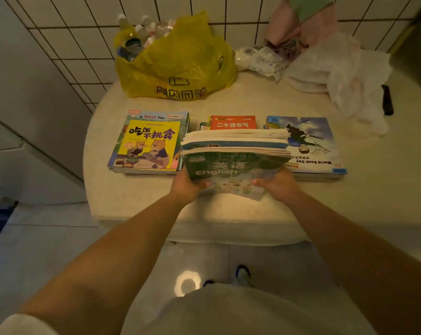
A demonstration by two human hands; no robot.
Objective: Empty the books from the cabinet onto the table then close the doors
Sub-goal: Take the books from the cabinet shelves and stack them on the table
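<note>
Green-covered English textbook stack [236, 163], long axis crosswise, pinched by both my fingers [205, 184], over the beige desk [253, 102] gap between 2 piles.

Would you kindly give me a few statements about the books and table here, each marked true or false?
1. Both hands, left hand and right hand, hold the green English stack. True.
2. The yellow bag lies on the floor. False: it sits on the table.
3. The bear book tops the left pile. True.
4. The World Book Day book is left of the held stack. False: it is on the right.
</note>
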